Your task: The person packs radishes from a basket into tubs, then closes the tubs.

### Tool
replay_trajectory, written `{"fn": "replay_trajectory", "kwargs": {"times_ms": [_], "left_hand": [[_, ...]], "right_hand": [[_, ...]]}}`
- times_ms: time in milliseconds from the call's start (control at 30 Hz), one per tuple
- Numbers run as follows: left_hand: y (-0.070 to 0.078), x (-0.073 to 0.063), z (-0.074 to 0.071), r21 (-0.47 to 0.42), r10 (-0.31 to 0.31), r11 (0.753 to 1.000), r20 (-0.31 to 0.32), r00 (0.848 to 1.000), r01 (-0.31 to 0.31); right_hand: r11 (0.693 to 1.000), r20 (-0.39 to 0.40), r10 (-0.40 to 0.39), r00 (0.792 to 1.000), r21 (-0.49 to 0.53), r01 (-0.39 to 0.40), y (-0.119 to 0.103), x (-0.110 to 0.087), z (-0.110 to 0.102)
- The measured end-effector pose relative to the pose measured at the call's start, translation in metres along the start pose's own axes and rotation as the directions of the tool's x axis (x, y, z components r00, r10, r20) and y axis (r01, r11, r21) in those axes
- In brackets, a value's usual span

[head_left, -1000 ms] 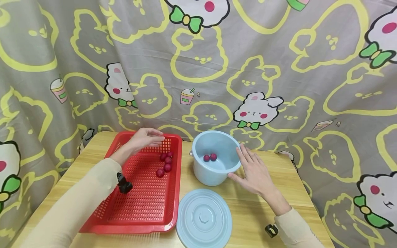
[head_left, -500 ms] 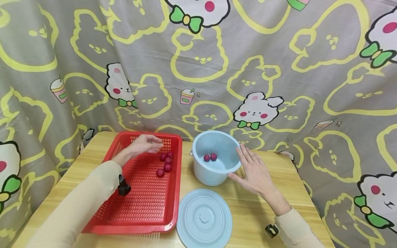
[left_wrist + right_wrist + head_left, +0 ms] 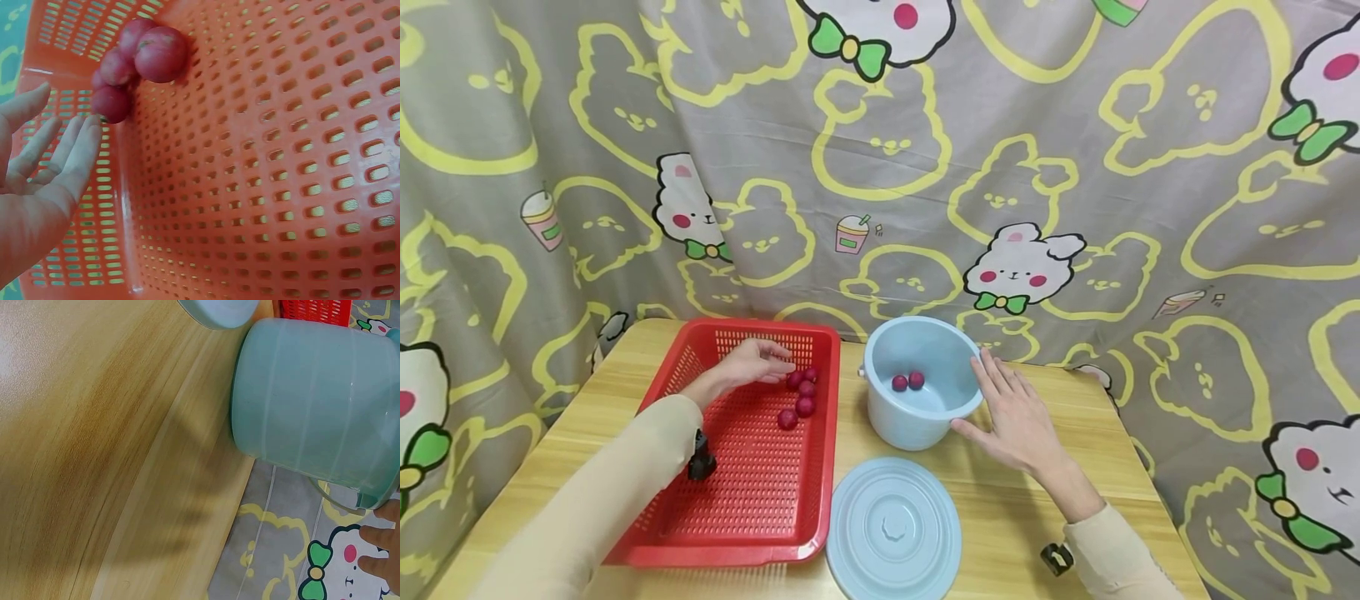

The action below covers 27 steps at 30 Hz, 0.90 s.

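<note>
While your right grip point(image 3: 1017, 408) lies spread along the near right rim of the light-blue plastic bucket point(image 3: 901, 425), fingers straight and thumb set apart, it seems to be there to steady the bucket rather than to lift it. The bucket stands upright beside the red perforated plastic basket point(image 3: 737, 500), a placing that would keep any carry between the two short. The round light-blue lid point(image 3: 891, 529) lies flat on the wooden worktop point(image 3: 1000, 517) in front of the bucket, which leaves its mouth uncovered; two small, round, dark-red balls point(image 3: 916, 380) sit on its floor. Your left grip point(image 3: 758, 362) reaches into the far part of the basket with nothing in it, its fingers extended and parted. Five more dark-red balls point(image 3: 805, 406) are clustered by the basket's right wall, to the right of your fingertips. The left wrist view puts the nearest one just beyond your fingertips, though you cannot tell whether they touch it; the others sit farther off.
</note>
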<state>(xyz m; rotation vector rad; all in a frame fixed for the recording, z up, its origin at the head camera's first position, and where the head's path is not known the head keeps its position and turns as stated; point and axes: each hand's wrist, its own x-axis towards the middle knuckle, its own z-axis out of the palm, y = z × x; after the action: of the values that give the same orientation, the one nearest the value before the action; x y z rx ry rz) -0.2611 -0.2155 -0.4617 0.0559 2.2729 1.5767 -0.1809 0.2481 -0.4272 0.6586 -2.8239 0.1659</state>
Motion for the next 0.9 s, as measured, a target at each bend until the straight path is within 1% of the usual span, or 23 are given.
{"fn": "replay_trajectory", "kwargs": {"times_ms": [267,600,733,900], "left_hand": [[-0.004,0.001,0.001,0.01,-0.028,1.0,-0.021,0.999,0.029],[-0.007,0.002,0.003,0.027,-0.008,1.0,-0.002,1.0,0.008],[-0.009,0.003,0.005,0.021,-0.014,1.0,-0.006,1.0,0.014],[-0.012,0.005,0.009,0.035,-0.014,0.999,-0.016,1.0,0.014]], "right_hand": [[1.0,0.003,0.008,1.0,0.009,-0.008,0.0,-0.001,0.0],[1.0,-0.018,-0.002,1.0,0.004,0.003,0.0,0.0,0.001],[1.0,-0.019,-0.005,1.0,0.004,0.005,0.0,0.001,0.001],[1.0,-0.02,-0.006,1.0,0.006,0.006,0.0,0.001,0.003]]}}
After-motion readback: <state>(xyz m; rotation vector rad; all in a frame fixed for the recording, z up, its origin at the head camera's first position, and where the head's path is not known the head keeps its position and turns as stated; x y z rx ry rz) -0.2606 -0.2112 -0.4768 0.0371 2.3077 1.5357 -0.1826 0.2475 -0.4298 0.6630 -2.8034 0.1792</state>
